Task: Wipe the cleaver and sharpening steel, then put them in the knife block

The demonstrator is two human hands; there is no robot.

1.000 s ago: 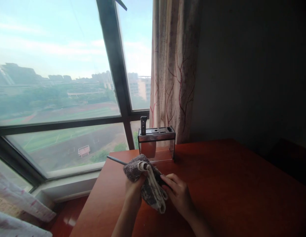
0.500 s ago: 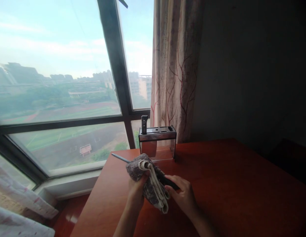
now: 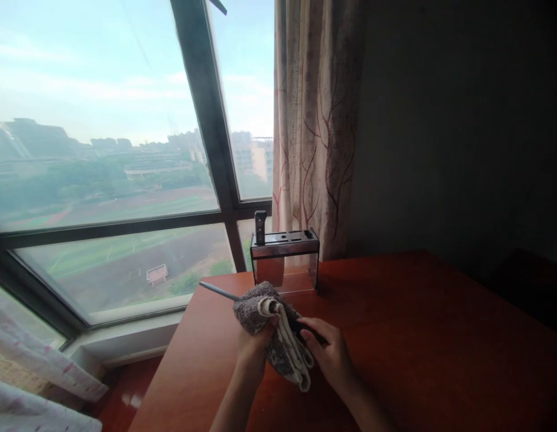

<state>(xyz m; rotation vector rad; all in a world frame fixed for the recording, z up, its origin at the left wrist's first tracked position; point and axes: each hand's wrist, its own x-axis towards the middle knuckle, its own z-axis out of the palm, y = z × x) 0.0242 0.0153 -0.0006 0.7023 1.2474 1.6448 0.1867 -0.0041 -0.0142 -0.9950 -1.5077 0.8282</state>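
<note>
Towel, fluffy grey-brown (image 3: 252,307), gripped by my left fingers (image 3: 261,336), slips toward black handle (image 3: 316,335) right fingers (image 3: 324,328) clasp; more thin grey rod (image 3: 220,291) bared.

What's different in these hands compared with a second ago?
Not much: the left hand, the cloth it grips, the grey rod poking out of it and the right hand have shifted slightly rightward. Nothing was taken up or let go; the right hand keeps hold of the dark handle. The clear-sided holder, with a black grip standing upright in it, stayed on the table.
</note>
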